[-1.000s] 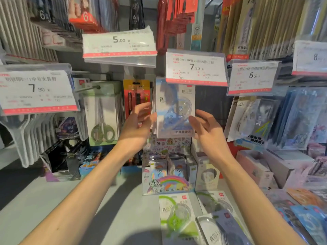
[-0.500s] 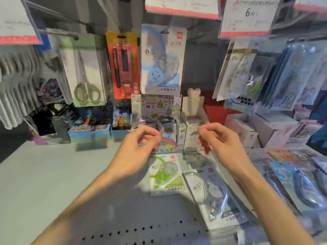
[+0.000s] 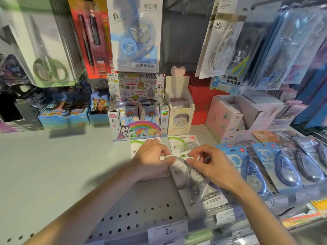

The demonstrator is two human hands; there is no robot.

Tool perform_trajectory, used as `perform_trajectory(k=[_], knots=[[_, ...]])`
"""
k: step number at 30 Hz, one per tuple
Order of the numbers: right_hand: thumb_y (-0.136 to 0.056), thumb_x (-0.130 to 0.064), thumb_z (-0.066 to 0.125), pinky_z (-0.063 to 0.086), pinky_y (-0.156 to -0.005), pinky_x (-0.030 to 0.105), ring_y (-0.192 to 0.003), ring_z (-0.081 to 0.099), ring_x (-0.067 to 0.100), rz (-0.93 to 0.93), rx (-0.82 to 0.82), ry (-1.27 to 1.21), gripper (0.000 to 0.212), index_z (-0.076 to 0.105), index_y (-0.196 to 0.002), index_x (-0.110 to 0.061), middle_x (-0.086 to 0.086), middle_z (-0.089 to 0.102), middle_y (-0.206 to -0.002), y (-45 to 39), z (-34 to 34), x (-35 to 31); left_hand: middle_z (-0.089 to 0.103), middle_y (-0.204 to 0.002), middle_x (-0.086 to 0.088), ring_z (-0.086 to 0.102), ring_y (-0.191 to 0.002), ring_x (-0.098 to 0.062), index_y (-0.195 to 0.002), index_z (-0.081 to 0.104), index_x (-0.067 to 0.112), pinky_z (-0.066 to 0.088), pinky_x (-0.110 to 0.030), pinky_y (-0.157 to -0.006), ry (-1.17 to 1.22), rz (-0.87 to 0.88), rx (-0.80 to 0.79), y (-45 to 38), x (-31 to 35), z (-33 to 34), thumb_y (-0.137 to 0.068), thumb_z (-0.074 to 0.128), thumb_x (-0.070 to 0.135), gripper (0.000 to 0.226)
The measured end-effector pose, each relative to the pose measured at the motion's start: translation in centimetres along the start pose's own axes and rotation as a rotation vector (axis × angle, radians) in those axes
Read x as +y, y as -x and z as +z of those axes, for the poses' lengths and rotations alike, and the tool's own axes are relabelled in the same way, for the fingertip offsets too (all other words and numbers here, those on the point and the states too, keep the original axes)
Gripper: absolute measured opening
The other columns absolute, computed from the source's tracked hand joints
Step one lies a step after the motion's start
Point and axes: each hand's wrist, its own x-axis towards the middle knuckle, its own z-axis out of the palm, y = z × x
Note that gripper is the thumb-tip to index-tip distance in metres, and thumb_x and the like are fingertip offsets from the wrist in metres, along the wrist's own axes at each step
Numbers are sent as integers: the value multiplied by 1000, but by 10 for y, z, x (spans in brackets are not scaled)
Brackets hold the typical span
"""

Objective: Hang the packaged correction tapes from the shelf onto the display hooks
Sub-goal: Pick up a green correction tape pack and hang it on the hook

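Grey-carded correction tape pack (image 3: 192,184) lies flat on the shelf (image 3: 53,165), just in front of the rainbow box (image 3: 139,126). Left hand (image 3: 152,156) and right hand (image 3: 210,163) both pinch its top edge. Two green packs (image 3: 182,144) lie between pack and box; one blue pack (image 3: 136,34) hangs above the box. Left of the box, bare shelf.

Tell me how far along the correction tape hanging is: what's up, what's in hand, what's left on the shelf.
Done: one blue correction tape pack hangs on display above the shelf.
In hand: the left hand and right hand both pinch the top edge of a grey pack lying on the shelf.
Left: a green pack behind it, another mostly hidden under the left hand, and that grey pack not yet hung.
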Motion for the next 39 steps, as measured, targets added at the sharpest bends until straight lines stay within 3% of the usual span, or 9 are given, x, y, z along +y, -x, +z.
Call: perform_trajectory(k=[5,8,14,17,22,24,27,33,39], knots=[[-83,-38,83,47,-69,15,-81,59,9,5,29,-47,16,74,-95,-34,-8,67,-96,-2,-2,5,62,-70,16,56,-69,-4,-92,71,18,42,-26,-67,415,-72,9,-1,-4,-2,-93,73,39,21],[-84,-42,81,47,-76,11,-96,59,-4,-26,87,-82,34,68,-114,-34,-19,62,-110,-7,-3,0,69,-58,8,57,-48,-3,-103,67,15,44,-20,-52,744,-163,-4,-2,-3,-12,-98,70,28,14],[-82,-47,79,56,-78,18,-95,74,0,87,-92,-428,65,53,-138,-28,-10,78,-109,-20,6,-20,76,-67,1,65,-54,-9,-103,70,13,49,-22,-51,922,-194,233,-3,-9,-43,-99,68,19,7],[-85,-26,81,59,-67,23,-86,79,15,197,-194,-686,48,61,-128,-13,5,82,-104,-23,19,-27,72,-61,6,61,-53,-4,-104,71,12,51,-18,-53,963,-201,280,0,-19,-51,-99,69,17,7],[-87,-12,80,61,-67,31,-81,79,22,235,-164,-732,35,67,-120,-8,12,82,-97,-25,28,-32,69,-70,6,61,-60,-7,-100,72,22,51,-21,-58,798,-183,332,11,-33,-45,-97,71,21,4],[-88,-11,80,57,-56,27,-66,75,17,258,-66,-683,32,67,-117,-8,9,81,-87,-28,26,-30,67,-86,8,59,-68,-8,-106,68,27,50,-27,-69,589,-219,303,18,-42,-40,-89,76,40,23],[-87,-18,82,63,-68,39,-77,78,28,290,23,-621,34,67,-118,-11,13,81,-96,-30,21,-22,55,-105,12,53,-85,-5,-124,57,32,41,-26,-77,196,-250,138,27,-46,-30,-78,74,68,61],[-87,-23,82,57,-68,35,-68,75,18,277,78,-585,28,70,-112,-18,6,83,-93,-30,14,-11,47,-119,4,48,-123,-18,-139,52,21,41,-32,-101,-80,-215,54,26,-37,-15,-78,71,72,82],[-87,-28,82,62,-80,51,-83,77,36,296,110,-564,30,68,-112,-20,9,82,-94,-28,12,-3,47,-112,9,51,-109,-13,-134,57,22,41,-27,-88,-47,-228,74,26,-38,-21,-78,74,64,72]])
